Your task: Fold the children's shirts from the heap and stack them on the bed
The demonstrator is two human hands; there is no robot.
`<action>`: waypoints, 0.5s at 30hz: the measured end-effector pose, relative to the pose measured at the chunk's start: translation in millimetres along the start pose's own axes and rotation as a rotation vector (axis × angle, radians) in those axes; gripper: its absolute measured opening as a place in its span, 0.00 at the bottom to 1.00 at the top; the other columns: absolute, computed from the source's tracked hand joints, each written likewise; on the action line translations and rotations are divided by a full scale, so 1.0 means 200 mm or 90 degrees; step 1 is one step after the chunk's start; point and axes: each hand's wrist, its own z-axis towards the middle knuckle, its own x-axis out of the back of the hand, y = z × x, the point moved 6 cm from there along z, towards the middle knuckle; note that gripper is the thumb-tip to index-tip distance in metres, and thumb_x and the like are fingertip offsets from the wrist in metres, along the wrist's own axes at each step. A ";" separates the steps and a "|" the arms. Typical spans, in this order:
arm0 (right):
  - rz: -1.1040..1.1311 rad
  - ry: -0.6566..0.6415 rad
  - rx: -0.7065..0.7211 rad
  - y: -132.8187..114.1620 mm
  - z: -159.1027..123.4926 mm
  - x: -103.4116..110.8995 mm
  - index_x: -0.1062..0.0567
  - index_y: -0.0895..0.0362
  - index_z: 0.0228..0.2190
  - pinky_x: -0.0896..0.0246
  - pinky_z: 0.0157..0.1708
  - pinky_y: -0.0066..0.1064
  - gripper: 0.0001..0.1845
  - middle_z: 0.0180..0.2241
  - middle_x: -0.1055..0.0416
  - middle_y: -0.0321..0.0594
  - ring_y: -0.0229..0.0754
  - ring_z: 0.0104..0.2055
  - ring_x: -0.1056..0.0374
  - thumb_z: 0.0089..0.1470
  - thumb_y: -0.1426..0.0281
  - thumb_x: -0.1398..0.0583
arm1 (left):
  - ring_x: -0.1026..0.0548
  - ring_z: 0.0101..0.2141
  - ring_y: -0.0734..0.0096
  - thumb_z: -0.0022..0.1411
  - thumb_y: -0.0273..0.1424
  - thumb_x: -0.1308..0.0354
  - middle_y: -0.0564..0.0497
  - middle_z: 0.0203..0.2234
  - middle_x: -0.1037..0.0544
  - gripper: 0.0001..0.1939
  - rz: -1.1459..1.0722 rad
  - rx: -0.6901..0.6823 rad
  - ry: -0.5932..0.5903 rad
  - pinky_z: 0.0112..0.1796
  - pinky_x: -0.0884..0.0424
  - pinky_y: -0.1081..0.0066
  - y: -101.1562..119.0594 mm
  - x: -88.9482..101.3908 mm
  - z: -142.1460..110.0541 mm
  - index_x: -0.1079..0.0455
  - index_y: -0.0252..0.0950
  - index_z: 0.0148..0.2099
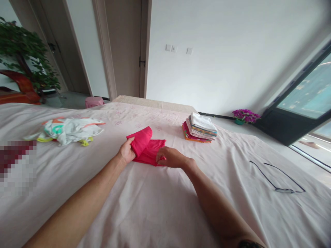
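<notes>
A bright pink-red cloth garment (148, 151) lies partly folded in the middle of the bed; its exact kind does not show. My left hand (127, 150) grips its left end, thumb on top, and holds that flap raised and folded over toward the right. At the right end, my right hand (169, 157) has its fingers curled and pinched on the cloth's near right edge. Right of the garment stands a neat stack of folded clothes (200, 127), white on top. A loose heap of white clothing (71, 129) with orange, green and yellow parts lies to the left.
A pale patterned sheet (155, 206) covers the bed. Eyeglasses (284, 190) lie at the right. Beyond the bed are a pink stool (94, 102), purple flowers (245, 116) in a pot, a leafy plant (26, 51) and a wooden chair (19, 86). Part of the left edge is pixelated.
</notes>
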 end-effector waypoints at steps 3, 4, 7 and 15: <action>0.076 0.040 -0.053 0.06 0.03 0.00 0.23 0.55 0.36 0.45 0.33 0.24 0.07 0.34 0.24 0.34 0.36 0.34 0.31 0.54 0.73 0.41 | 0.18 0.39 0.66 0.68 0.27 0.52 0.41 0.38 0.17 0.16 -0.012 -0.008 -0.003 0.47 0.24 0.65 0.00 -0.01 0.00 0.30 0.27 0.54; 0.091 0.072 -0.075 0.08 0.05 0.01 0.23 0.56 0.36 0.45 0.32 0.24 0.07 0.33 0.24 0.34 0.35 0.33 0.31 0.56 0.73 0.41 | 0.18 0.39 0.66 0.68 0.27 0.51 0.41 0.39 0.17 0.16 -0.004 -0.016 -0.002 0.47 0.24 0.64 0.00 -0.01 0.00 0.30 0.27 0.54; 0.054 0.178 -0.165 0.14 0.08 0.01 0.24 0.55 0.36 0.45 0.33 0.25 0.07 0.34 0.24 0.35 0.37 0.35 0.31 0.57 0.71 0.43 | 0.18 0.40 0.64 0.66 0.29 0.48 0.41 0.39 0.17 0.15 0.056 -0.047 -0.003 0.47 0.24 0.63 -0.01 -0.01 0.00 0.28 0.28 0.51; -0.027 0.253 -0.297 0.28 0.08 -0.04 0.24 0.51 0.41 0.43 0.36 0.28 0.11 0.39 0.22 0.37 0.42 0.40 0.28 0.55 0.64 0.39 | 0.23 0.49 0.56 0.62 0.41 0.43 0.43 0.41 0.17 0.20 0.539 -0.249 -0.134 0.54 0.31 0.60 -0.08 -0.11 -0.09 0.23 0.31 0.47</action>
